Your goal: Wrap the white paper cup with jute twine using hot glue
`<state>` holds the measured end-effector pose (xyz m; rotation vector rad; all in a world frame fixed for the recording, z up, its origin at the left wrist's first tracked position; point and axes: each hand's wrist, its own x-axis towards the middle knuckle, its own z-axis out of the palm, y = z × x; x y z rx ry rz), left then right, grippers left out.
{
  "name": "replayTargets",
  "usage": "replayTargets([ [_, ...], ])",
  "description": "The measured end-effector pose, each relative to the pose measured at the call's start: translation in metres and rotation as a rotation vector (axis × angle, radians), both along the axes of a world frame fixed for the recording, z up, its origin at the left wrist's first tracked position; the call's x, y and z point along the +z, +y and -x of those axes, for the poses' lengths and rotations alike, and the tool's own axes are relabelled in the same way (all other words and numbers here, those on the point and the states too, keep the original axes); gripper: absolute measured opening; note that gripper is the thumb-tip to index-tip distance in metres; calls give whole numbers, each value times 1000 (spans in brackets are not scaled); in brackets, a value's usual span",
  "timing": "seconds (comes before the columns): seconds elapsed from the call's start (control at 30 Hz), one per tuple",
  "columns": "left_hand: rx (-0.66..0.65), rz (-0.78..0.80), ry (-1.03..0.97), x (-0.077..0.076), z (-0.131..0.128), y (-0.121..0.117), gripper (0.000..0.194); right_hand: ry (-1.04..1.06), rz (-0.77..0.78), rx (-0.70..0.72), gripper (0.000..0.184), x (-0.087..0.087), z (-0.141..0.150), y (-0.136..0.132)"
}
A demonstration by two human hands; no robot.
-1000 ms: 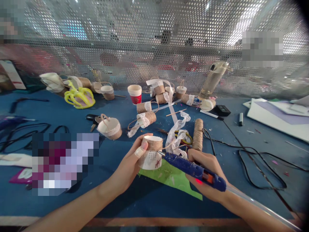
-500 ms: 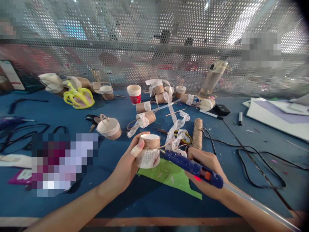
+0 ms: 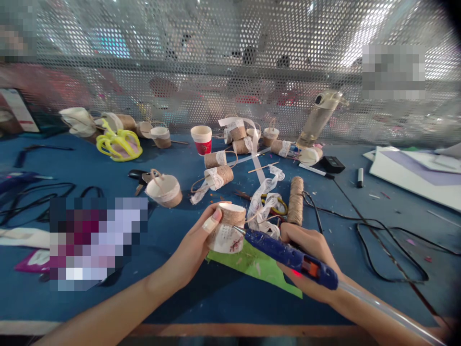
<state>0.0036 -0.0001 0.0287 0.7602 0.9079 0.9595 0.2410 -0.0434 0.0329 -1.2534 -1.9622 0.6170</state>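
My left hand [image 3: 200, 235] is wrapped round a paper cup [image 3: 226, 238], its thumb on the twine-wound upper part. The cup's lower half is bare white with small print and a reddish drawing. In my right hand [image 3: 309, 250] is a blue hot glue gun [image 3: 288, 252], a clear glue stick trailing from its back end. Its metal nozzle lies against or just in front of the cup, below the twine band. A loose strand of twine runs right from the cup toward a twine spool [image 3: 296, 199]. Beneath the cup lies a green sheet [image 3: 259, 269].
White lace [image 3: 266, 197] and yellow-handled scissors [image 3: 277, 204] lie behind the glue gun. Several twine-wrapped cups, a red paper cup [image 3: 201, 140] and a bottle [image 3: 319, 120] stand farther back. A black cord [image 3: 360, 250] loops at right. Perforated metal mesh [image 3: 216, 72] closes off the back.
The cup shifted slightly left, away from the nozzle, then came back right and turned a little, showing more of the drawing. The nozzle is again at the cup's wall.
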Motion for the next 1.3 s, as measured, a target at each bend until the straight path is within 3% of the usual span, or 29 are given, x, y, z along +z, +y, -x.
replayTargets([
  [0.5,40,133,-143,8,1,1,42,4,6,-33,29,0,-2,3],
  [1.3,48,108,-148,7,-1,2,40,8,-30,-33,30,-1,-1,3],
])
